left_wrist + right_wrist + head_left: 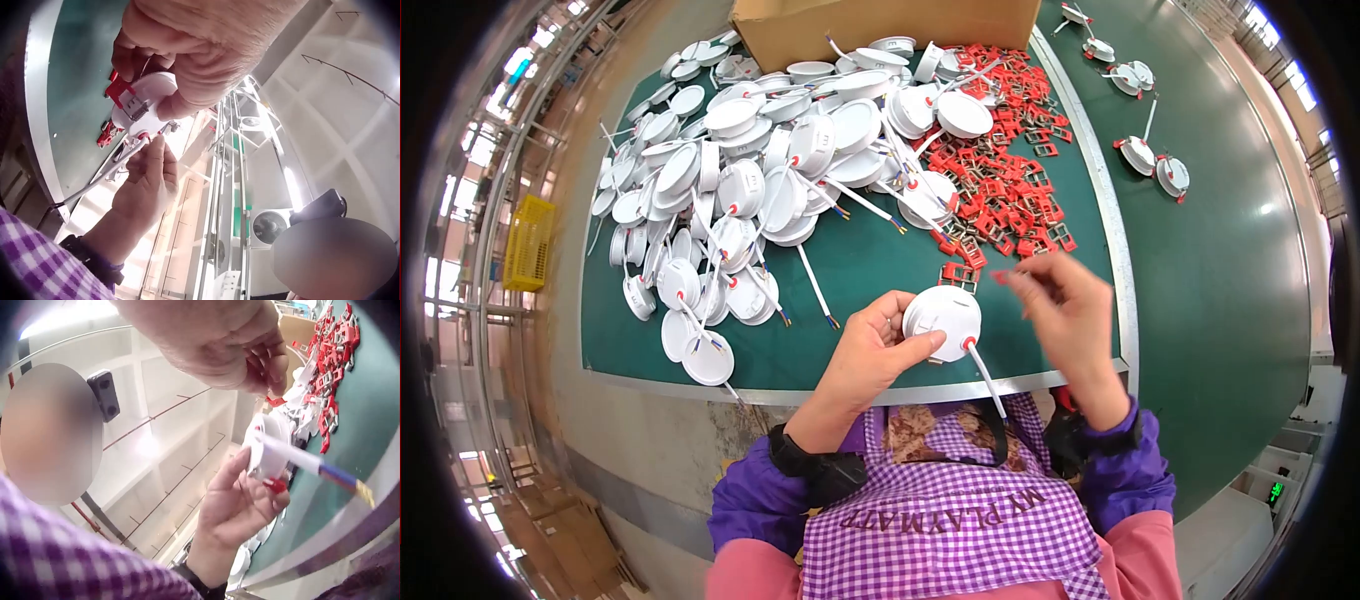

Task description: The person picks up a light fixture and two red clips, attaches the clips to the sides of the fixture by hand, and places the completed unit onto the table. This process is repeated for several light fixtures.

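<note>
A round white fixture [948, 322] with a white cable [986, 378] is held by its edge in the left hand [865, 350], thumb lying on its face. The right hand [1070, 320] is raised just right of it, pinching a small red piece [1001, 277] between thumb and fingertips. In the right wrist view that red piece [275, 401] shows under the right hand [231, 350], above the fixture [269, 447]. A red clip [275, 484] sits at the fixture's side by the left hand [234, 509]. The left wrist view shows this clip [119, 90] with a metal spring.
Many white fixtures [740, 185] lie piled at the left and middle of the green table [870, 275]. Beside them is a heap of red clips [1010, 170]. A cardboard box [880, 22] stands behind. More fixtures [1138, 155] lie on the green surface at right.
</note>
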`<state>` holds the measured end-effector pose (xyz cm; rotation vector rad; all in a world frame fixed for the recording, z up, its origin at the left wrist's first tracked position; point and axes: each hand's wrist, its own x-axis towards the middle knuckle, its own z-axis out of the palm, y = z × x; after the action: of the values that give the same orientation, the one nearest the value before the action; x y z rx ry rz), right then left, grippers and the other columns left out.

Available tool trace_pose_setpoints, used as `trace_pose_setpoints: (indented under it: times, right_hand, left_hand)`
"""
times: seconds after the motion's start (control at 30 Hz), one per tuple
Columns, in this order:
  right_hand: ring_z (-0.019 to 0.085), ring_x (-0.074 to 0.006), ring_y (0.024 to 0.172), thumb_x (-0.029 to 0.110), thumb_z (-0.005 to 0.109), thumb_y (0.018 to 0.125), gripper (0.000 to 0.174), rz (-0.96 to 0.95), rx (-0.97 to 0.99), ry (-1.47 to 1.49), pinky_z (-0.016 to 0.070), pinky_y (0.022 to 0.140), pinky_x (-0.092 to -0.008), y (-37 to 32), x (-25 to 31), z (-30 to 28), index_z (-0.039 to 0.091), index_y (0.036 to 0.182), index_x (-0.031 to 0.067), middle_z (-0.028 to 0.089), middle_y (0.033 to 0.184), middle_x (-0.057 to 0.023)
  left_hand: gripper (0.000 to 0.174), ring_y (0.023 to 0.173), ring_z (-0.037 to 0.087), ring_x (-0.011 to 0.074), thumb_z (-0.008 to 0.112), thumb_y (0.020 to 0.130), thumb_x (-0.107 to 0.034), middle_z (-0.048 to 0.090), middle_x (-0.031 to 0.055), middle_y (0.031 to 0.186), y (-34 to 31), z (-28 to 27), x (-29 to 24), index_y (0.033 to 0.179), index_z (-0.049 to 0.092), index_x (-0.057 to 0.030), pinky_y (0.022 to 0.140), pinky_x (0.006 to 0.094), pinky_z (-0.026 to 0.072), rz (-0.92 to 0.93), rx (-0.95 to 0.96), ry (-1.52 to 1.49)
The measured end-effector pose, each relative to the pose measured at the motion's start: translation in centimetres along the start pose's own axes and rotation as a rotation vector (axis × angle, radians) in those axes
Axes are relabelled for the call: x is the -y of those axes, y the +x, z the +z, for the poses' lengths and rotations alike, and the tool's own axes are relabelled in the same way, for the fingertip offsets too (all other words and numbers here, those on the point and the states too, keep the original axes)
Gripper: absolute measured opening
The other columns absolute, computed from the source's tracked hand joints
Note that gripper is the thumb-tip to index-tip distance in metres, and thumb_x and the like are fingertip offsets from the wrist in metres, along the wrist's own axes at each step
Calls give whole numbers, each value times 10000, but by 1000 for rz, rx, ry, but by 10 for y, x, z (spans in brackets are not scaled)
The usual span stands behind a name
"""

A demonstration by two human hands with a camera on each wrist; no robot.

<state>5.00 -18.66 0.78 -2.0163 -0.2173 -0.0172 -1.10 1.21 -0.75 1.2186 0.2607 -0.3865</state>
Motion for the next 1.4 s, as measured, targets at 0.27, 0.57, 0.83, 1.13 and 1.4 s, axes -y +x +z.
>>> trace_pose_setpoints:
  times: [0.27,0.57,0.83,1.13,1.4]
  right_hand:
    - [614,-264,643,16,631,815,108,-188,79,-90,482,562,-332,-33,9,13,601,916,-9,608,791,-135]
    - [625,-273,649,-28,635,781,129,-200,100,-118,485,553,-335,-34,13,9,603,903,-4,621,770,-134]
    - [614,-280,629,-53,634,761,155,-232,64,-137,483,545,-324,-35,8,13,597,902,-1,602,746,-134]
    - [641,-123,717,-60,632,787,309,316,186,434,502,596,-224,-25,17,-14,524,1074,-24,627,952,-122]
    - [634,-116,711,-69,606,804,329,342,299,373,519,580,-217,-15,5,-30,524,1123,-65,632,973,-124]
  left_hand:
    - [277,794,586,67,653,844,-85,616,41,927,5,7,9,1067,528,22,695,219,494,182,-64,111]
    - [267,785,569,74,633,858,-130,619,39,884,3,18,2,1075,548,-1,681,240,472,294,-42,333]
    - [268,755,591,109,631,840,-120,625,77,839,8,15,-5,1080,553,-27,670,261,475,382,1,538]
    - [260,736,547,77,640,850,-140,595,20,828,10,19,-5,1062,554,-16,658,252,455,304,179,337]
    - [294,781,550,73,651,852,-155,598,28,848,20,32,5,1094,556,-19,710,243,462,192,234,107]
